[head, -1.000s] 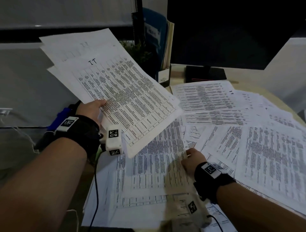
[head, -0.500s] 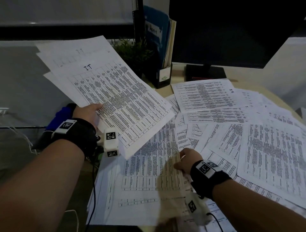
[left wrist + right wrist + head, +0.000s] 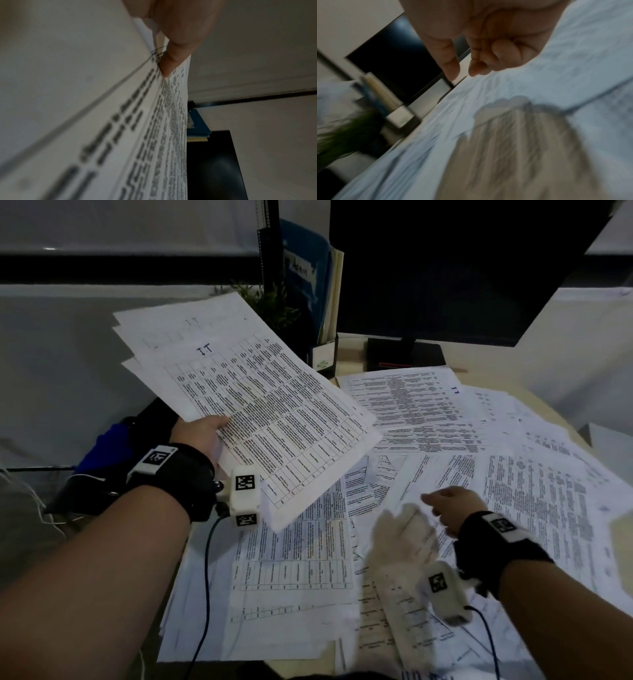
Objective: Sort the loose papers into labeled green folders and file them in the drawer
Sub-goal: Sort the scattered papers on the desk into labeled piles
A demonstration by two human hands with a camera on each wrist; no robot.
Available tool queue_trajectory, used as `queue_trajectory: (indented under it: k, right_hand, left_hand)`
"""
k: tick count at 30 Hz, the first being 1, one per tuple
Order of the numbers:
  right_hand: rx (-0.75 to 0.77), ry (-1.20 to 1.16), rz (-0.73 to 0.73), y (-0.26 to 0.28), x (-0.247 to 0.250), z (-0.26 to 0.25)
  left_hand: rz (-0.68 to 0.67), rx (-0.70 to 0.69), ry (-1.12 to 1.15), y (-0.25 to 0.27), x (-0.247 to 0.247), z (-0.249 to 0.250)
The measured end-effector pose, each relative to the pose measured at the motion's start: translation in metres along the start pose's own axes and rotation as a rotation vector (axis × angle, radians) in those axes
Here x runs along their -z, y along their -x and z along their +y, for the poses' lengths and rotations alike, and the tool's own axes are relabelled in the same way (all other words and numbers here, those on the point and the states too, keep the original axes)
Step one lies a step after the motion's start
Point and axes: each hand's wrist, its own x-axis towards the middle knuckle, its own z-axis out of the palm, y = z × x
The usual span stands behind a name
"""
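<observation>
Papers (image 3: 260, 419): white, dense black tables

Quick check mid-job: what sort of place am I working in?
Most likely an office: a dark monitor at the back, a file holder with blue folders beside it, and printed papers strewn over the desk; the left hand grips a sheaf of them.

A stack of printed sheets (image 3: 260, 419), white with dense black tables and "IT" handwritten at the top, is raised and tilted in the upper left. Similar loose papers (image 3: 513, 491) lie flat, fanned and overlapping, across centre and right.
</observation>
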Motion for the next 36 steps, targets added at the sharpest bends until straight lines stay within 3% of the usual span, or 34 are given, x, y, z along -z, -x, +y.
queue_trajectory:
  k: [5, 10, 16, 21, 27, 32, 36]
  right_hand:
    - [-0.108, 0.18, 0.236, -0.026, 0.078, 0.052]
    - [-0.324, 0.365, 0.227, -0.045, 0.113, 0.103]
    - [-0.479, 0.313, 0.228, -0.066, 0.134, 0.154]
    - [-0.474, 0.322, 0.26, -0.065, 0.145, 0.156]
    - [-0.379, 0.485, 0.083, -0.072, 0.161, 0.155]
    - [-0.336, 0.457, 0.039, -0.073, 0.16, 0.156]
    - [-0.358, 0.641, 0.02, -0.08, 0.146, 0.16]
  left_hand:
    - [-0.119, 0.05, -0.065, 0.021, -0.046, -0.025]
    - [-0.271, 0.136, -0.157, 0.039, -0.089, -0.058]
    - [-0.373, 0.103, -0.324, 0.087, -0.142, -0.098]
    - [-0.384, 0.155, -0.519, 0.092, -0.164, -0.141]
    - [-0.474, 0.207, -1.123, 0.084, -0.175, -0.183]
    - [-0.407, 0.26, -1.133, 0.086, -0.186, -0.201]
    - [-0.308, 0.273, -1.132, 0.086, -0.187, -0.211]
